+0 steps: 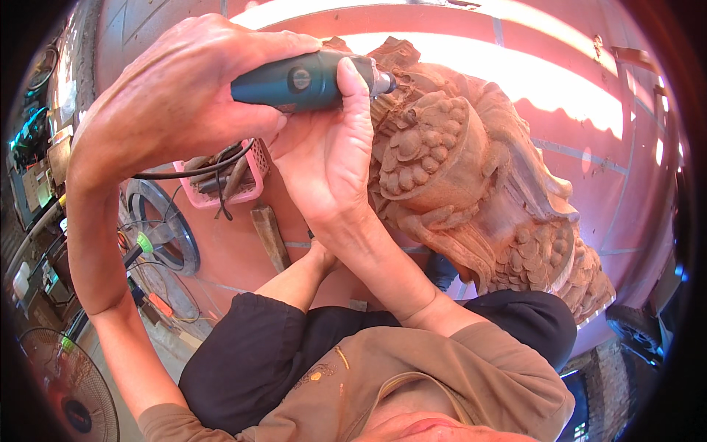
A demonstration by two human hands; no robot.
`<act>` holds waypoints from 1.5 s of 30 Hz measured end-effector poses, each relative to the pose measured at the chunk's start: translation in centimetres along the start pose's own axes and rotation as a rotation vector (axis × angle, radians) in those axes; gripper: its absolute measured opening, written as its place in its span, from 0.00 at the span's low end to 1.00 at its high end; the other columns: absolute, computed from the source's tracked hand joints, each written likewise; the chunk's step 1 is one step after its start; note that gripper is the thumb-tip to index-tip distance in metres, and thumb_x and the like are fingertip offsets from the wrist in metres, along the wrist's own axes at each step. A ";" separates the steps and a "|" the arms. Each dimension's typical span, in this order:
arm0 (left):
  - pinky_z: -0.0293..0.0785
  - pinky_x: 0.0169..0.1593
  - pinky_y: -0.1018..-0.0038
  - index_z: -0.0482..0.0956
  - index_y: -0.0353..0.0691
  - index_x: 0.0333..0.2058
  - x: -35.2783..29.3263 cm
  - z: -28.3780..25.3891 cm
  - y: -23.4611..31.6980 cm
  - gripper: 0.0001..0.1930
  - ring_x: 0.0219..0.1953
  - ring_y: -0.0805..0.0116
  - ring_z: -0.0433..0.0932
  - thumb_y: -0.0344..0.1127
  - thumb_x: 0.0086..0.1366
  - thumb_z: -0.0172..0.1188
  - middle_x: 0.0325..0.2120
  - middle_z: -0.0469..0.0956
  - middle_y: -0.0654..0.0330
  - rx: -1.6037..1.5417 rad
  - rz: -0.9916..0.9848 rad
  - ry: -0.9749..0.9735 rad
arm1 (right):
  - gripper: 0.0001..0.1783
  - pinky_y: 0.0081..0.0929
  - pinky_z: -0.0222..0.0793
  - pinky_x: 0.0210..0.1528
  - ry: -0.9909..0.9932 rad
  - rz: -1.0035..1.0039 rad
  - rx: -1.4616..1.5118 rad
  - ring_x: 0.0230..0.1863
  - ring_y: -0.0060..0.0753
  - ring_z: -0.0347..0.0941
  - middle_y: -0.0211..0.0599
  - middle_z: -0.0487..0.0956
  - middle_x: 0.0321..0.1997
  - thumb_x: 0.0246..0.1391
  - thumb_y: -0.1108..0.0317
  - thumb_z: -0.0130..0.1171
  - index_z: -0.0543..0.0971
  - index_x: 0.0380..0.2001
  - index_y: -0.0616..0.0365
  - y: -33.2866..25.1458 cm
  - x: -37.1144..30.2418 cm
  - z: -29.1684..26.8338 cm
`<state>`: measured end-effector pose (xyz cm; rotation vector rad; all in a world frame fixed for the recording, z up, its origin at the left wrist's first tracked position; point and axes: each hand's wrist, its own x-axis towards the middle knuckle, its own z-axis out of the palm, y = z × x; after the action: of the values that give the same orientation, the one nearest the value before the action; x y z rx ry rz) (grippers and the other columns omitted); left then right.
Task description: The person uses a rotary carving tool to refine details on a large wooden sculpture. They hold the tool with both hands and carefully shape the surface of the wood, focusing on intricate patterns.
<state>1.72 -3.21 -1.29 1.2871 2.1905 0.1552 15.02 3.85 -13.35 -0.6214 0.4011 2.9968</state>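
Note:
A dark green rotary tool [265, 82] lies sideways between my two hands, its nose pointing right. My left hand [177, 88] is closed around its rear and body, coming from above. From below, my right hand [324, 158] cradles the front, its thumb pressed up beside the grey collar. The tool's tip meets the upper left edge of a reddish-brown wood carving [501, 162] in the view. Whether it touches the wood I cannot tell. Rounded fruit-like clusters and flowing folds cover the carving, which rests on the tiled floor to the right of my hands.
A pink plastic basket [259, 166] of hand tools stands left of my right wrist, with a black cord [166, 175] crossing it. A wooden handle [270, 236] lies beside my foot. Farther left are a dark round base [184, 236] and a fan [70, 383].

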 end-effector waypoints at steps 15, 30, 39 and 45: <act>0.78 0.47 0.59 0.79 0.40 0.59 -2.3 0.0 0.1 0.35 0.41 0.41 0.82 0.31 0.47 0.69 0.40 0.84 0.44 -0.021 -0.021 0.041 | 0.24 0.33 0.75 0.58 0.032 0.061 -0.023 0.58 0.27 0.76 0.28 0.80 0.58 0.69 0.48 0.59 0.75 0.59 0.49 1.4 -0.9 0.7; 0.80 0.55 0.62 0.76 0.42 0.65 -11.9 6.7 3.2 0.40 0.49 0.51 0.85 0.33 0.51 0.77 0.50 0.84 0.46 -0.319 -0.475 0.308 | 0.27 0.33 0.70 0.58 0.104 0.242 -0.239 0.55 0.23 0.73 0.28 0.76 0.55 0.64 0.52 0.66 0.70 0.60 0.47 5.2 -3.9 -1.2; 0.80 0.56 0.63 0.74 0.40 0.67 -15.5 12.4 4.8 0.41 0.54 0.54 0.85 0.33 0.51 0.77 0.55 0.82 0.45 -0.552 -0.604 0.459 | 0.25 0.37 0.72 0.59 0.186 0.363 -0.374 0.52 0.24 0.75 0.28 0.78 0.50 0.64 0.49 0.67 0.73 0.55 0.50 5.5 -5.7 -3.8; 0.80 0.57 0.65 0.74 0.40 0.67 -15.8 13.5 4.4 0.42 0.55 0.56 0.85 0.36 0.52 0.79 0.56 0.82 0.46 -0.534 -0.632 0.420 | 0.28 0.37 0.72 0.59 0.219 0.368 -0.454 0.53 0.26 0.75 0.29 0.77 0.51 0.61 0.51 0.71 0.72 0.56 0.51 5.6 -5.7 -4.4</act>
<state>18.01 -16.56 -3.96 0.2576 2.5408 0.7463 21.33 -2.73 -13.62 -1.0147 -0.1966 3.4087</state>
